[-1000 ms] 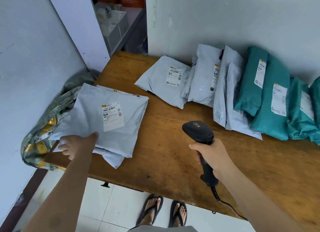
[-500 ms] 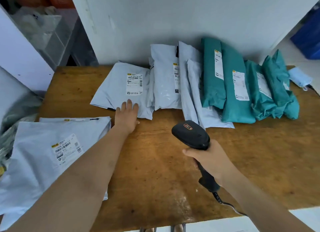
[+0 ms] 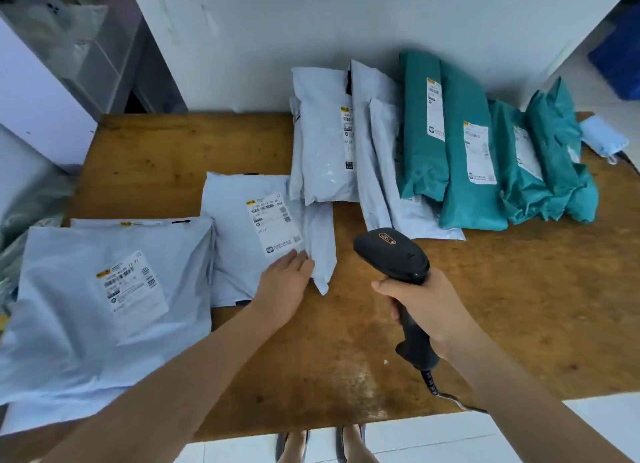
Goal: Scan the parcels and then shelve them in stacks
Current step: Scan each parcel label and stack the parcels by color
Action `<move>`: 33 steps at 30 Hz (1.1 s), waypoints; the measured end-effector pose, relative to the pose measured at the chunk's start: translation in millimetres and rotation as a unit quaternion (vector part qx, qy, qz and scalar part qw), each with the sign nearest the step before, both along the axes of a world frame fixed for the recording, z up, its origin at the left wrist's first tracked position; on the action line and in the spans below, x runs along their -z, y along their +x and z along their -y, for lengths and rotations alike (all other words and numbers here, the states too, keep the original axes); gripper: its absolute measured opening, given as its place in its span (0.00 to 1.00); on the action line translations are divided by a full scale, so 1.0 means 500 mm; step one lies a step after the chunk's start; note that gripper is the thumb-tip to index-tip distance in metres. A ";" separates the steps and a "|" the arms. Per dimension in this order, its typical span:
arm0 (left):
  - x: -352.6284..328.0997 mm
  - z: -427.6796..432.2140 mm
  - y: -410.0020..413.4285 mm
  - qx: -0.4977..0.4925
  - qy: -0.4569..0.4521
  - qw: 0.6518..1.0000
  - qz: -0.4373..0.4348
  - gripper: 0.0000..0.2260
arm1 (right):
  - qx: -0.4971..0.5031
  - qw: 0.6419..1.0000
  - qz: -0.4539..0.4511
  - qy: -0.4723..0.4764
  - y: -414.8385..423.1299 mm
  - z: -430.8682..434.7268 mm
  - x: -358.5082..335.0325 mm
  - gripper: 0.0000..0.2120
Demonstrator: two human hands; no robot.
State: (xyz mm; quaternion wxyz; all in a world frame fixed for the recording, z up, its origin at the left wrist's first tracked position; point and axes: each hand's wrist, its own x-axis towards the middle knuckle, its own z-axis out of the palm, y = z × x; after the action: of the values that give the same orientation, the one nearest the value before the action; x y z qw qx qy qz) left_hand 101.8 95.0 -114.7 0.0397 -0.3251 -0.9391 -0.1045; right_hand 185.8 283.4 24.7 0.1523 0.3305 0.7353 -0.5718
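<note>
A black scanner [image 3: 393,254] was gripped in the right hand [image 3: 429,310]; the left hand [image 3: 285,282] was laid flat on a grey parcel [image 3: 256,241], its label print too blurred to be read.

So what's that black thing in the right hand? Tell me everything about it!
It is a barcode scanner, black and made of what looks like matte plastic. It has a wide rounded head with a small orange logo on top, a slim handle, and a dark cord running from the bottom off the table's front edge. The right hand grips the handle, holding the scanner above the wooden table. Its head points toward the pale grey parcel under the left hand.
</note>
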 end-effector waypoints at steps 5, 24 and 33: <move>0.019 -0.030 0.212 0.123 0.026 0.991 0.052 0.16 | -0.025 0.998 0.045 -0.024 0.040 0.007 0.005 0.14; 0.000 0.022 0.214 -0.401 0.090 0.860 0.302 0.29 | 0.089 0.986 0.080 -0.114 0.141 0.010 0.040 0.03; 0.000 0.029 0.194 -0.402 0.106 0.861 0.292 0.25 | 0.098 0.986 0.078 -0.106 0.154 0.005 0.040 0.04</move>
State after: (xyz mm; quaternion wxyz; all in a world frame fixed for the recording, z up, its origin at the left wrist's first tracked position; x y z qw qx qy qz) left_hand 198.7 80.4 -114.9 -0.1638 0.1319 -0.9399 -0.2690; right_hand 262.6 281.1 4.6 0.1868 0.4263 0.6206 -0.6311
